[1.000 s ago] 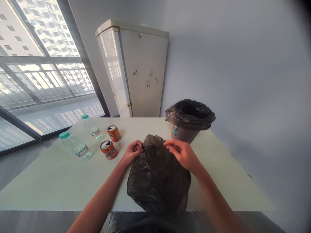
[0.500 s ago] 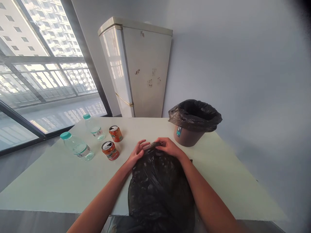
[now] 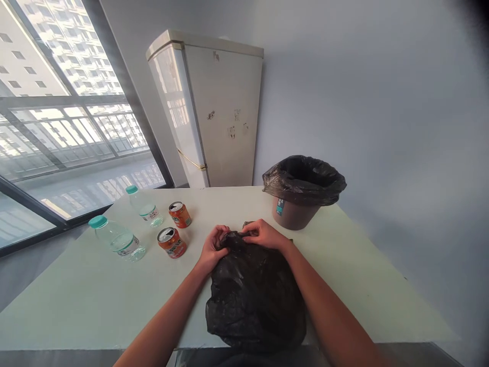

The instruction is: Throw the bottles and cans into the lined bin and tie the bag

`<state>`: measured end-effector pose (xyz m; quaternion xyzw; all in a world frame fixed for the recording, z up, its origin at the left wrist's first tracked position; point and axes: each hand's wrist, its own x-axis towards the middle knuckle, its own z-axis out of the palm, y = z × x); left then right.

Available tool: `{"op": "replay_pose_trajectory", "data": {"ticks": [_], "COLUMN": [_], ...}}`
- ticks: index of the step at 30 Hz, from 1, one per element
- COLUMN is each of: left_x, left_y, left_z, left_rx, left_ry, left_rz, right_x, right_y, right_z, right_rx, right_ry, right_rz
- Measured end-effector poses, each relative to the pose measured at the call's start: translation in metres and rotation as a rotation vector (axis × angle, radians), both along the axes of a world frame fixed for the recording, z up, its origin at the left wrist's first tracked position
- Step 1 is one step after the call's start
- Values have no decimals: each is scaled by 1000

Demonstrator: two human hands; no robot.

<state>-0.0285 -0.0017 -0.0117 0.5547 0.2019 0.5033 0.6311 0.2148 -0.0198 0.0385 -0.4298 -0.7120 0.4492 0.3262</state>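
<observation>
A black plastic garbage bag [image 3: 257,295] lies bunched at the front of the table, close to my body. On its top left edge, my left hand [image 3: 214,248] has its fingers curled around the gathered plastic. My right hand [image 3: 263,234] pinches the same far edge a little to the right, so the two hands are close together. Beyond my right hand stands a brown trash can [image 3: 294,216], lined with another black bag [image 3: 305,186] folded over its rim.
Two orange cans [image 3: 171,242] stand left of my left hand. Farther left are two clear bottles [image 3: 118,239] with green caps, tilted in view. A white refrigerator [image 3: 225,117] is behind the table [image 3: 95,306], with a large window [image 3: 69,117] at left.
My right hand has come down and left onto the bag's far edge, beside the left hand. My left fingers spread, then closed on the plastic. The bag's top is now gathered.
</observation>
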Motion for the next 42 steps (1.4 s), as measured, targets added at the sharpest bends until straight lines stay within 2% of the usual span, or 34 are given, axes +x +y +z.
{"op": "replay_pose_trajectory", "data": {"ticks": [3, 6, 8, 10, 12, 14, 17, 22, 25, 28, 31, 34, 35, 37, 39, 40, 42], "left_x": [0, 1, 3, 6, 9, 10, 8, 1, 2, 8, 14, 16, 16, 15, 14, 14, 16], "left_y": [-1, -6, -11, -15, -17, -16, -14, -18, -20, -23, -31, -40, -42, -44, -42, -41, -36], "left_z": [1, 3, 3, 2, 1, 0, -4, -6, 2, 10, 14, 17, 18, 19, 18, 17, 13], "left_rx": [19, 33, 31, 29, 42, 39, -46, -284, -345, -286, -191, -170, -172, -150, -108, -98, -119], "left_ry": [10, 81, 168, 265, 319, 327, 309, 370, 166, 49, 195, 408, 460, 507, 472, 432, 353], "left_rz": [52, -29, -109, -145, -162, -202, -270, -262, -289, -319, -369, -549, -623, -722, -698, -636, -463], "right_x": [-10, -17, -19, -17, -13, -10, -10, -16, -22, -29, -35, -33, -31, -26, -23, -23, -25], "right_y": [0, -5, -9, -13, -16, -16, -12, -3, -4, -8, -12, -14, -14, -13, -12, -13, -14], "right_z": [-1, 1, 5, 10, 16, 18, 15, 2, 0, 3, 5, 7, 7, 8, 9, 10, 12], "right_rx": [183, 298, 247, 140, 82, 88, 109, 88, 109, 196, 247, 243, 233, 209, 160, 118, -10], "right_ry": [72, 134, 213, 248, 150, -10, -73, 271, 283, 151, 133, 257, 347, 576, 726, 739, 687], "right_rz": [-112, -131, -51, 109, 269, 337, 228, -88, -64, 29, 65, 90, 51, -135, -316, -331, -187]}}
